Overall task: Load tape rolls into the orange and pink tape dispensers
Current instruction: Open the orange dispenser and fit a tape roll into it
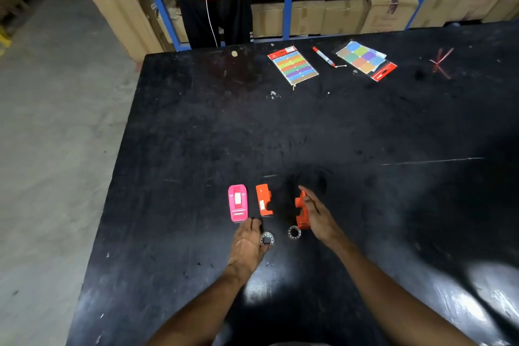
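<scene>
From the head camera, the pink dispenser (237, 203) is lying closed on the black table (280, 126), near its front edge, with one orange dispenser half (264, 199) lying flat just beside it on its right. The right hand (318, 215) is curling loosely around the other orange half (302, 211), which is standing on edge against the palm; the fingers are only partly closed, so I am judging this a light hold, not a firm one. The left hand (247, 244) is resting low on the table, fingers bent, touching the first tape roll (266, 239); whether it is actually pinching the roll I cannot tell. The second tape roll (294, 232) is lying free, just below the held orange half.

The risks I am seeing: both rolls are clear and glinting on a dark, glossy surface, so an edge grab is likely slipping or sending a roll rolling away. The loosely held orange half is at risk of tipping onto the free roll. The two orange halves are apart, so misaligning them over the roll is also possible.
</scene>
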